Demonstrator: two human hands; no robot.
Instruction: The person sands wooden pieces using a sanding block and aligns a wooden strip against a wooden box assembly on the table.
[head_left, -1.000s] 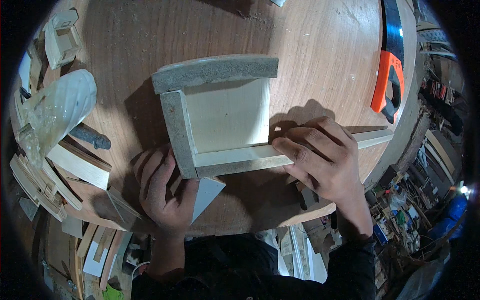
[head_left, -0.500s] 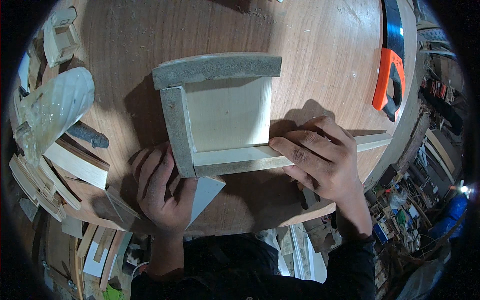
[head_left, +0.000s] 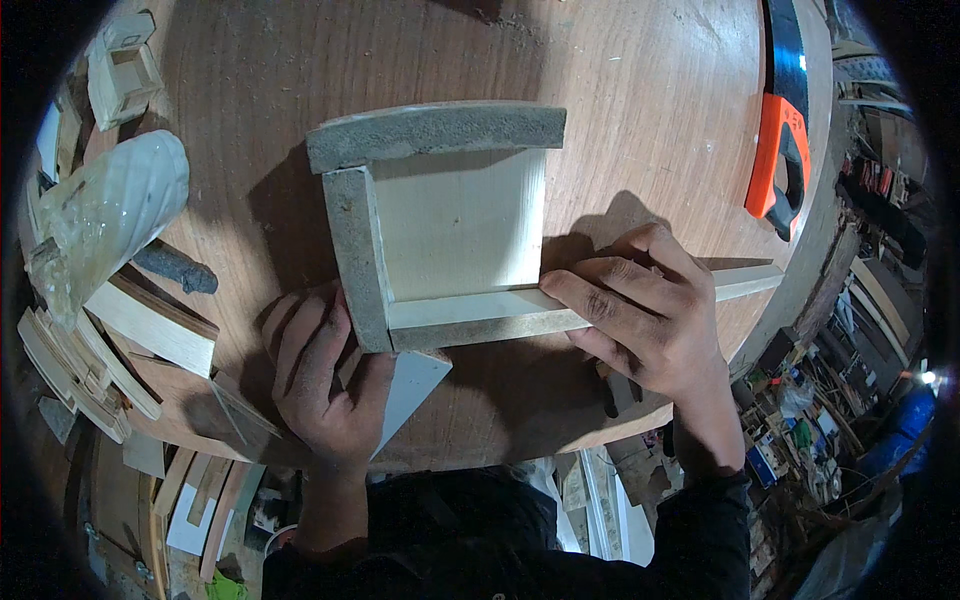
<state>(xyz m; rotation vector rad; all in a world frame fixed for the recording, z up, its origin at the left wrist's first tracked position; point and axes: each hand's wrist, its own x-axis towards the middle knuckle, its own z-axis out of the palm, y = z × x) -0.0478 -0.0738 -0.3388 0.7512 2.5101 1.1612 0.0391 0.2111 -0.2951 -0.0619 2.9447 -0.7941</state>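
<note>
Orange-handled saw (head_left: 778,150) is seen at counter (head_left: 640,110) far right; wood offcuts (head_left: 150,325) w/ plastic-wrapped bundle (head_left: 105,220) at left. Open wooden box frame (head_left: 440,225), rough grey edges, pale inner panel, is mid-counter. Long pale strip (head_left: 560,308) is pinned by right hand (head_left: 650,320) fingers, spread narrow; left hand (head_left: 320,380) is laid flat at frame corner.

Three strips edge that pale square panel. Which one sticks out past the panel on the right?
The near strip, the pale one under the right hand. It runs well beyond the panel toward the table's right edge; the far grey strip and left strip stop near the corners.
</note>
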